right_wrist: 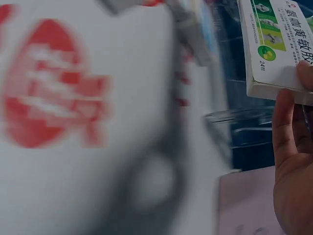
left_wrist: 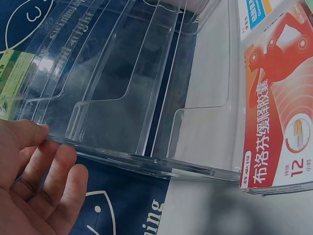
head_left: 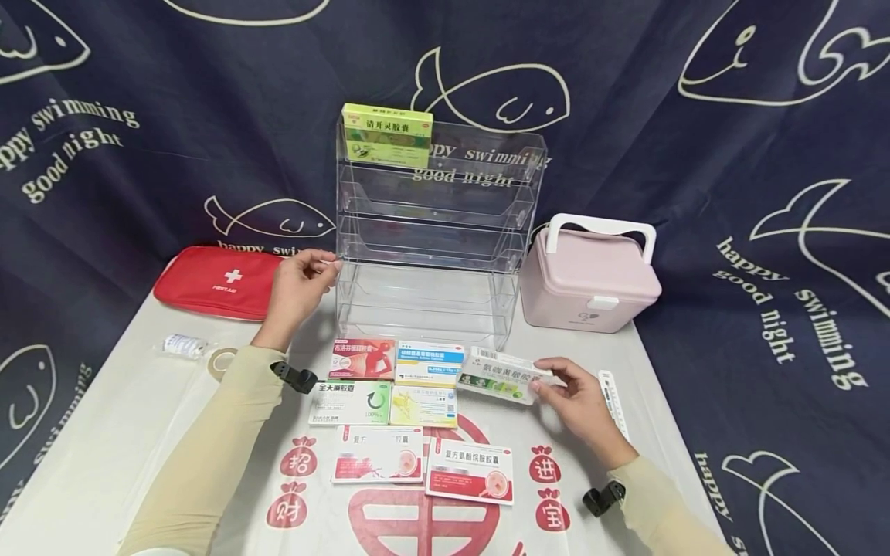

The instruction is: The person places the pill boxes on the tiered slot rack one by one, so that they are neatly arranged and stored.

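My right hand [head_left: 580, 401] holds a white and green medicine box [head_left: 501, 376] by its right end, tilted above the table beside the other boxes. Thumb and fingers grip that end in the right wrist view. My left hand [head_left: 304, 287] pinches the left side edge of a clear plastic tiered rack [head_left: 427, 301], its other fingers loosely bent in the left wrist view. A yellow-green medicine box [head_left: 387, 139] stands in the rack's top tier at the left. In front of the rack lie a red box [head_left: 361, 360], a blue and white box [head_left: 429, 364] and several more medicine boxes.
Left of the rack lie a red first-aid pouch [head_left: 219, 282], a small wrapped bottle [head_left: 184, 345] and a tape roll [head_left: 222, 361]. A pink lidded case [head_left: 591, 282] with a white handle stands at the right. Near my right hand lies a thermometer-like white strip [head_left: 612, 398].
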{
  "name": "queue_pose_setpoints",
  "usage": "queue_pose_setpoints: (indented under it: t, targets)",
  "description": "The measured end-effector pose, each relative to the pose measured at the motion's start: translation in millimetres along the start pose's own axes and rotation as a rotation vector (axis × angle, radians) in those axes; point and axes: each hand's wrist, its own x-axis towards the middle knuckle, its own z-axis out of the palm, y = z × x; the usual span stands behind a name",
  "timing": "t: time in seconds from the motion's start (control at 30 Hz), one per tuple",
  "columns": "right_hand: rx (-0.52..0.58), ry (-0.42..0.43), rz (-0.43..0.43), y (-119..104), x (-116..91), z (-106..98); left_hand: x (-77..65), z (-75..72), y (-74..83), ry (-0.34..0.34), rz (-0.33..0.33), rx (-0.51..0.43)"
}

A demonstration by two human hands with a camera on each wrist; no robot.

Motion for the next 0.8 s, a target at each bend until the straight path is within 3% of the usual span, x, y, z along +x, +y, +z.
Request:
queue_pose_setpoints:
  t: [0.17, 0.33, 0.53, 0.8]
  targets:
    - [-0.023, -0.029, -0.030, -30, 41, -6, 0.4, -0.6, -1.6, 0.003, 0.005, -0.004]
    - [-0.041, -0.039, -0.082, -71, 98, -17, 0.4, -0.6, -1.4, -0.003, -0.002, -0.014]
    - [0.003, -0.021, -0.215, -122, 173, -25, -0.7, -0.1, -0.3, -0.006, -0.003, -0.001]
    - [0.077, 0.011, -0.299, -178, 251, -30, -0.1, -2.0, -0.3, -0.001, 0.001, 0.005]
